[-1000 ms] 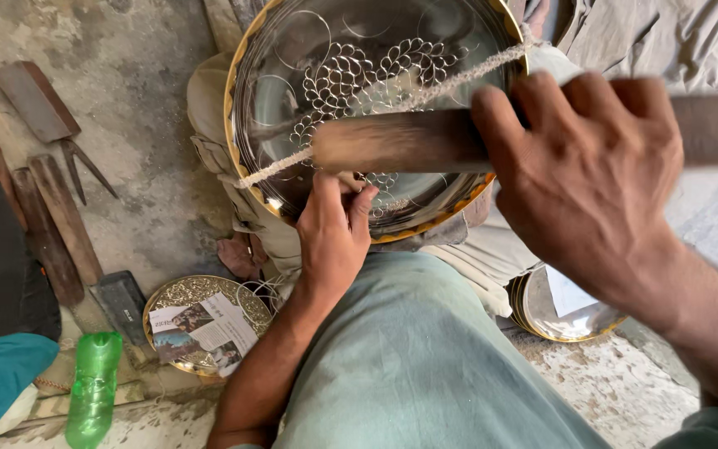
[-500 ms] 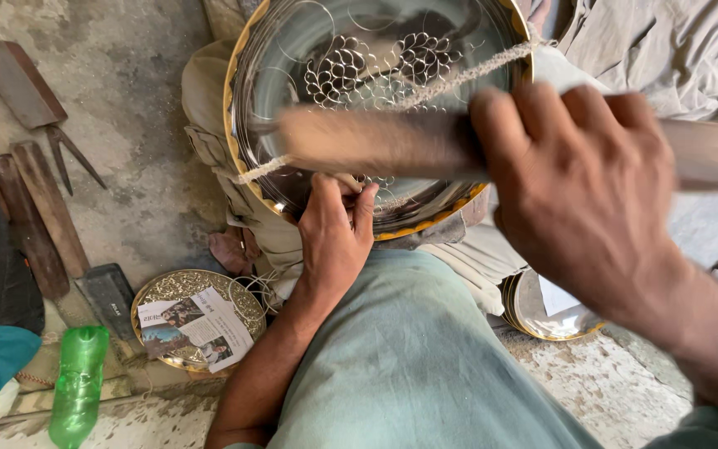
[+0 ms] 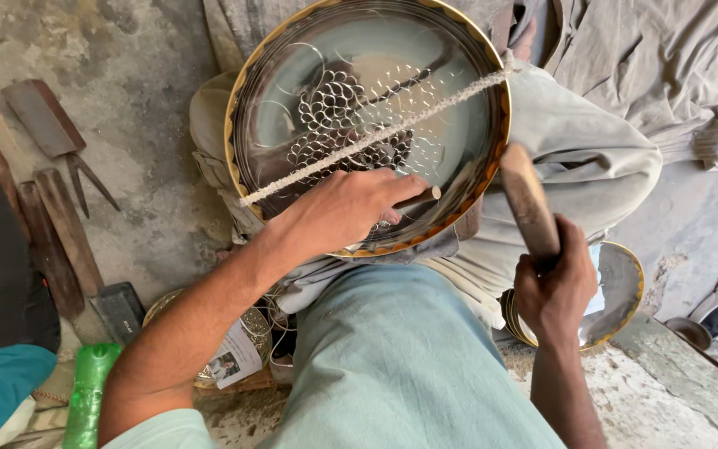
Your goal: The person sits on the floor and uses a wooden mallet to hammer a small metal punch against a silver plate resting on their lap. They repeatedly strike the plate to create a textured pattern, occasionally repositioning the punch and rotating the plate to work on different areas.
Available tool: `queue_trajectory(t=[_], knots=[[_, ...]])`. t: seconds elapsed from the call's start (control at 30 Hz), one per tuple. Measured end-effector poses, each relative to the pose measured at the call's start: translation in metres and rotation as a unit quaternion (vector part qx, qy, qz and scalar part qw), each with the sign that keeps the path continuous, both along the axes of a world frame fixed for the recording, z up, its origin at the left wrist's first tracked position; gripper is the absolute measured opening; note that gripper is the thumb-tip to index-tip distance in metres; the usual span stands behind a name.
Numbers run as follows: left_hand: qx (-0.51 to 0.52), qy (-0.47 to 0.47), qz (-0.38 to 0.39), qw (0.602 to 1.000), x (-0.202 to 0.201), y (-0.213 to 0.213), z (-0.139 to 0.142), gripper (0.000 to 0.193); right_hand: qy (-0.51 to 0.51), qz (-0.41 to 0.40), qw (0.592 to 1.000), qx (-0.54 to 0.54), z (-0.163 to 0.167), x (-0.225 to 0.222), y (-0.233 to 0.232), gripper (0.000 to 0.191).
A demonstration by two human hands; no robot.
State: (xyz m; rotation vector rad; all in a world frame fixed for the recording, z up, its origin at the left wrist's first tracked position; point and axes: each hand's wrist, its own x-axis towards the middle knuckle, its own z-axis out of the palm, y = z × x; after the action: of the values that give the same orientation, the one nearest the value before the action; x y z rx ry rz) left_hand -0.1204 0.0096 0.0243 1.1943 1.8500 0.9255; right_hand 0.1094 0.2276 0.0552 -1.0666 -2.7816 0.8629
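Round engraved metal tray [image 3: 292, 100], wooden mallet [image 3: 529, 204]

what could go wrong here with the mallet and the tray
The left hand pinches a thin metal punch on the round engraved brass tray; the wooden mallet in the right hand could miss and hit fingers. The tray rests on a lap and might slip.

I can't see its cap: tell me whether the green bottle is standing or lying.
Lying: the green bottle rests lengthwise on the floor.
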Motion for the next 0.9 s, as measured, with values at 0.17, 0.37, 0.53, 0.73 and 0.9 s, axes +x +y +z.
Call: queue_trajectory(t=[0.17, 0.37, 0.53, 0.73, 0.9], knots=[[-0.045, -0.009, -0.048, 0.998, -0.002, 0.01, 0.005, 0.062, 0.055, -0.111, 0.974, -0.191, -0.026, 0.02, -0.011, 0.06], [-0.002, -0.016, 0.01, 1.0, 0.006, 0.0, 0.002, 0.051, 0.048, 0.024, 0.996, -0.065, -0.017, -0.007, -0.004, 0.05], [0.027, -0.003, 0.14, 0.99, 0.022, -0.015, -0.002, 0.037, 0.009, 0.204, 0.976, 0.071, 0.021, -0.061, 0.016, 0.053], [0.034, 0.025, 0.33, 0.943, 0.05, -0.025, -0.003, 0.031, -0.197, 0.322, 0.905, 0.195, 0.064, -0.121, 0.019, 0.019], [0.075, 0.072, 0.441, 0.892, 0.074, -0.028, -0.002, 0.027, -0.045, 0.463, 0.834, 0.295, 0.098, -0.17, -0.008, 0.021]])
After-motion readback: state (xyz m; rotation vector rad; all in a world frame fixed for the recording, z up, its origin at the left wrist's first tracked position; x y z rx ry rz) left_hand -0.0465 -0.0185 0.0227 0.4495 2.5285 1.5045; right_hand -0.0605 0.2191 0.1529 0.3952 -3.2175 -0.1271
